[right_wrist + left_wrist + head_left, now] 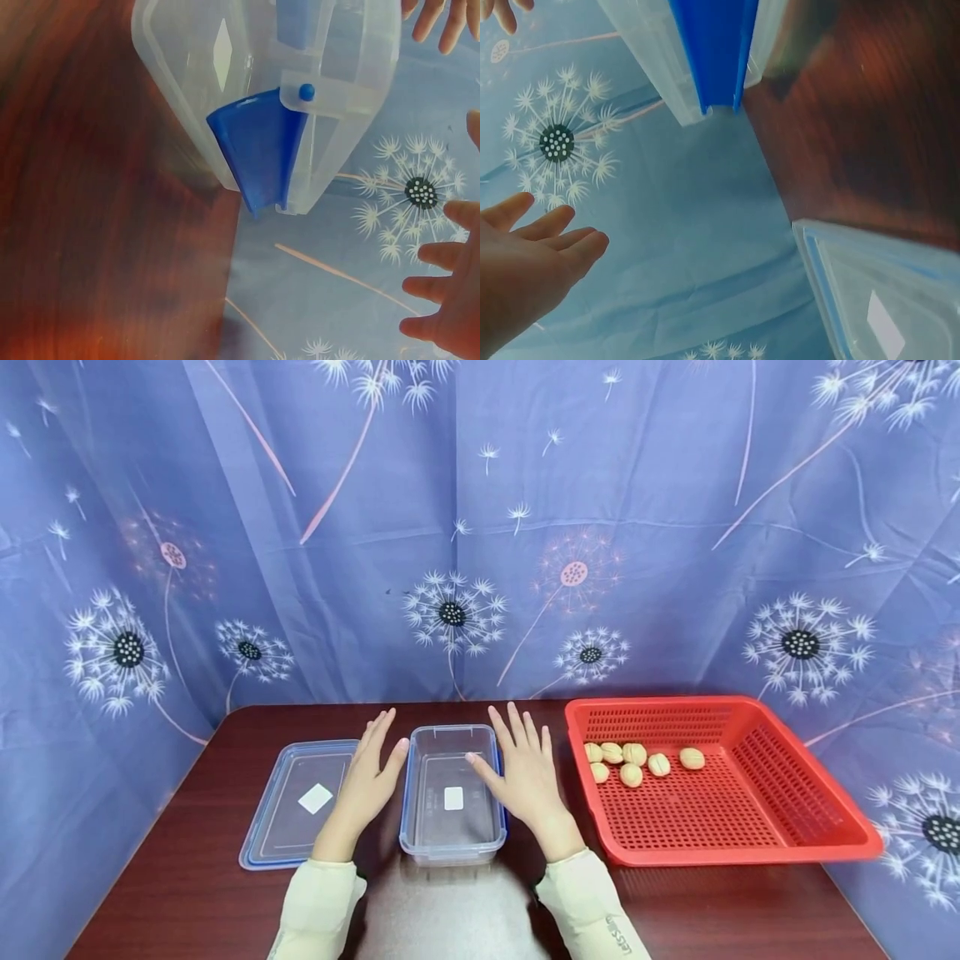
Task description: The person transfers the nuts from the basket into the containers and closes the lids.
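Head view: clear rectangular plastic tub with blue clips (453,793) sits mid-table, nothing in it but a white sticker. Left hand (367,781) and right hand (525,772) flank it, fingers straight and spread; contact's hard to call. Its flat clear lid (296,802) lies left. Red slotted plastic basket (712,781) holds seven walnuts (633,760).

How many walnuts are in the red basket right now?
7 walnuts, all in the red basket at its far left: five in a rear row, two just in front. None seems hidden.
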`<state>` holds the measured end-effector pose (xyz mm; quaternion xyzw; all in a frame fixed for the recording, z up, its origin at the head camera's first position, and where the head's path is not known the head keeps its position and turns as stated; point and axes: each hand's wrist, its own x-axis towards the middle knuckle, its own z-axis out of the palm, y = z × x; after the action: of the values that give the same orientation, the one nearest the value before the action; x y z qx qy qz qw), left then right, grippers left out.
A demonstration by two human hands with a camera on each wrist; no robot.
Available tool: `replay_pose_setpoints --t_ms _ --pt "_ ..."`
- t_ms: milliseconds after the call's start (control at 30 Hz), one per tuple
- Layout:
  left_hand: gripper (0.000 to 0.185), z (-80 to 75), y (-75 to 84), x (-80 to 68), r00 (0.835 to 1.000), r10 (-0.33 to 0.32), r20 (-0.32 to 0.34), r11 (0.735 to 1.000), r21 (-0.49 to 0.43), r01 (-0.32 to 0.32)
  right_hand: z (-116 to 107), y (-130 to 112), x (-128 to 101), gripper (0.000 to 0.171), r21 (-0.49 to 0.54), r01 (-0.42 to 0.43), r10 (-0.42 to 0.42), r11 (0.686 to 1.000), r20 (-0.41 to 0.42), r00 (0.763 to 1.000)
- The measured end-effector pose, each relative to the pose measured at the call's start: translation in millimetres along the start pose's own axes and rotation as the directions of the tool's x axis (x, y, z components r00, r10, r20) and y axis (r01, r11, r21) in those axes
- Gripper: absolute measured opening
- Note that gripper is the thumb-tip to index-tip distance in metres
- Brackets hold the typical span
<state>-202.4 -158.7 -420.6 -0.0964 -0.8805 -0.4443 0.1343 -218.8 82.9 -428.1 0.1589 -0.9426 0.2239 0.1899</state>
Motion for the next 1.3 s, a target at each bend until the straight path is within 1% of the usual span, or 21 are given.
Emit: replay_pose_setpoints --t_ms 233,333,400,567,733,800,933,1033,1067,1233,1300 --pt "0.053 5.1 1.5 0.3 0.999 -0.038 -0.011 0.994 -0.105 0.037 -1.7 0.7 -2.1 0.073 0.105 -0.016 0.015 0.994 0.014 1.000" --pt "0.051 8.7 0.0 0.2 0.998 -0.067 -0.015 0.984 -0.164 0.064 -1.7 1.0 -3.3 0.072 0.136 -0.025 0.022 0.990 0.023 1.000" --pt "0.050 11.1 -1.7 0.4 0.996 -0.088 -0.012 0.973 -0.216 0.083 -0.9 1.1 -3.8 0.072 0.149 -0.028 0.024 0.988 0.030 0.999" --pt "0.052 16.2 -6.3 0.6 0.987 -0.160 0.012 0.937 -0.313 0.155 1.3 0.4 -4.8 0.070 0.170 -0.021 0.015 0.985 0.038 0.999" --pt "0.054 20.6 -10.8 -0.5 0.973 -0.224 0.056 0.905 -0.360 0.229 1.5 -0.6 -4.2 0.069 0.175 -0.017 0.010 0.984 0.044 0.999" --pt "0.054 23.9 -12.8 -3.1 0.965 -0.251 0.076 0.887 -0.381 0.261 0.5 -1.0 -6.1 0.069 0.185 -0.017 0.008 0.983 0.045 0.999" --pt "0.053 29.6 -16.2 -4.9 0.946 -0.302 0.114 0.834 -0.450 0.320 -3.2 -1.9 -6.1 0.068 0.198 -0.014 0.005 0.980 0.048 0.999" --pt "0.052 34.2 -19.5 -6.5 0.935 -0.329 0.134 0.794 -0.498 0.350 -4.5 -2.4 -6.4 0.067 0.196 -0.009 -0.002 0.981 0.057 0.998" --pt "0.051 35.7 -20.7 -6.6 0.933 -0.333 0.139 0.785 -0.508 0.356 -4.9 -2.7 -6.5 0.067 0.196 -0.005 -0.006 0.981 0.058 0.998" --pt "0.049 40.6 -26.5 -7.3 0.923 -0.351 0.158 0.762 -0.524 0.380 -7.8 -5.5 -7.0 0.066 0.210 0.018 -0.029 0.978 0.051 0.998" --pt "0.048 41.5 -28.7 -7.2 0.919 -0.360 0.160 0.759 -0.524 0.388 -10.3 -7.3 -6.5 0.066 0.220 0.029 -0.041 0.975 0.051 0.998"
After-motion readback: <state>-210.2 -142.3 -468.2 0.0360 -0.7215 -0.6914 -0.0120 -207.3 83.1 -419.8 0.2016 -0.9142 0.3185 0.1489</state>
